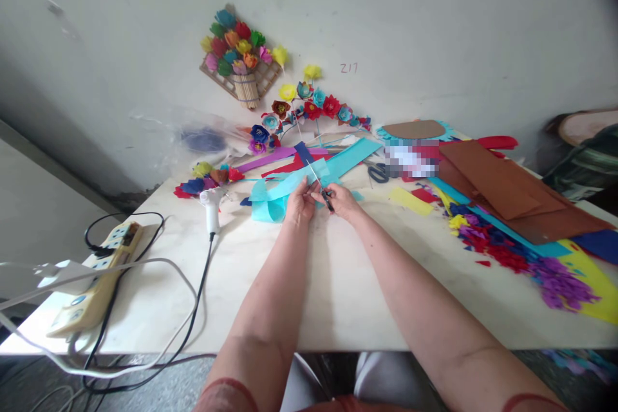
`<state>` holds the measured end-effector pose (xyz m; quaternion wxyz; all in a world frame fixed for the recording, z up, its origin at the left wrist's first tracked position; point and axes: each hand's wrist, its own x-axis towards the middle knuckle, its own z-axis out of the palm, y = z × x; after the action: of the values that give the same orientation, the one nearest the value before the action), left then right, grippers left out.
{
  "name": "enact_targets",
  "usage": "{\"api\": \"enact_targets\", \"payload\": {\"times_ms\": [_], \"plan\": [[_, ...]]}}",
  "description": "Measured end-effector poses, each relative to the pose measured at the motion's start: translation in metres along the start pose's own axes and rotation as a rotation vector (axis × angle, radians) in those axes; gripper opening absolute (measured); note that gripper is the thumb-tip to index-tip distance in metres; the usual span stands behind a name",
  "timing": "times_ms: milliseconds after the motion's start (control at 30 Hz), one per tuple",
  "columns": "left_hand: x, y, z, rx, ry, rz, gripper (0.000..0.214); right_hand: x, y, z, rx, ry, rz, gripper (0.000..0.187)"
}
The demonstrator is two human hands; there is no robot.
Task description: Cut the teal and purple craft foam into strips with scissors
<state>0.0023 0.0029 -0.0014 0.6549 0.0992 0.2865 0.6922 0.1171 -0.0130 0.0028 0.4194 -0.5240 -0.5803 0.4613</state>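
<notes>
I'm viewing a pale surface (357, 290) with a cream power strip (99, 280) at left and a white corded tool (212, 215) to its right. Turquoise paper (355, 159) lies toward the far middle; brown sheets (502, 180) and heaped scraps (497, 248) cover the right.

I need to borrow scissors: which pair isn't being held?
The grey-handled pair, lying beyond the right hand and rightward; the black-handled pair is in that hand.

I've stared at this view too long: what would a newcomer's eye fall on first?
The bright flower bouquet against the wall, left of centre, stands out. Then, mid-picture, the turquoise strip in the left hand, with scissors in the right hand. At right, brown sheets lie beside a heap of coloured scraps.
</notes>
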Motion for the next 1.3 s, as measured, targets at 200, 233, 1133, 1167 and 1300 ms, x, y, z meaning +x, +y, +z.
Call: {"api": "enact_targets", "payload": {"times_ms": [200, 233, 1133, 1167, 1300], "plan": [[0.0005, 0.0005, -0.0004, 0.023, 0.017, 0.007, 0.008, 0.0007, 0.0044, 0.0011, -0.087, -0.023, -0.057, 0.031], [0.0006, 0.0004, -0.0004, 0.017, 0.019, 0.009, 0.008, 0.0007, 0.0049, 0.0010, -0.094, -0.020, -0.061, 0.032], [0.0007, -0.0019, 0.0002, -0.038, -0.001, 0.087, 0.014, 0.0060, 0.0101, 0.0023, -0.078, 0.035, -0.048, 0.028], [0.0011, -0.0021, -0.0001, -0.032, -0.003, 0.091, 0.014, 0.0054, 0.0101, 0.0018, -0.080, 0.038, -0.046, 0.028], [0.0013, -0.0022, -0.0004, -0.004, -0.005, 0.089, 0.013, 0.0022, 0.0085, 0.0000, -0.024, 0.016, -0.047, 0.032]]}}
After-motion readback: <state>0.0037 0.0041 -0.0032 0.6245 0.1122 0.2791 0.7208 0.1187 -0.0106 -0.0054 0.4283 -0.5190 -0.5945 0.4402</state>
